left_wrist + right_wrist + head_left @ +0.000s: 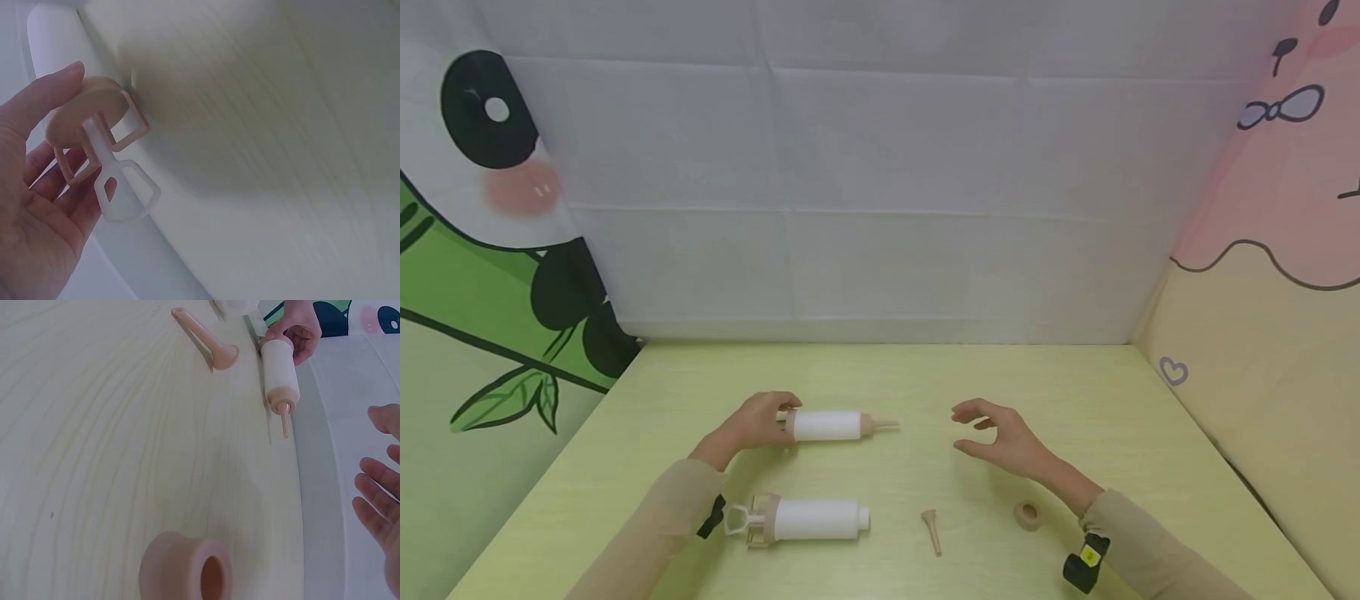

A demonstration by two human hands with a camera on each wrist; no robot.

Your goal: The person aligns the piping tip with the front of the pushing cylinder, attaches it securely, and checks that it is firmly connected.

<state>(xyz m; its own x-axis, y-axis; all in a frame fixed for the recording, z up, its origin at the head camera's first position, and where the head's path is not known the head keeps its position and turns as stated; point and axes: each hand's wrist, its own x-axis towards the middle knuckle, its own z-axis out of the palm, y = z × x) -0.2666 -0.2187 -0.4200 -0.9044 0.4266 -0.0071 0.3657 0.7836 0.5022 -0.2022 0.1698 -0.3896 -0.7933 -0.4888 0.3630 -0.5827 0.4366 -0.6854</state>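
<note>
Head view: a white syringe (pixel 829 425) is gripped at its plunger end by the left hand (pixel 758 422) — kept level above the table (pixel 1075 400) — while the right hand (pixel 1003 440), fingers relaxed, holds nothing near its nozzle.

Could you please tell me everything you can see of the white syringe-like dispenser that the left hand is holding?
The white cylindrical plastic dispenser lies on its side on the pale green wooden table, its slim beige nozzle pointing toward the right hand. A beige collar joins nozzle and body. The left hand grips its rear end, where the left wrist view shows a beige round cap with finger loops and a translucent white plunger handle. Nothing else touches it.
</note>
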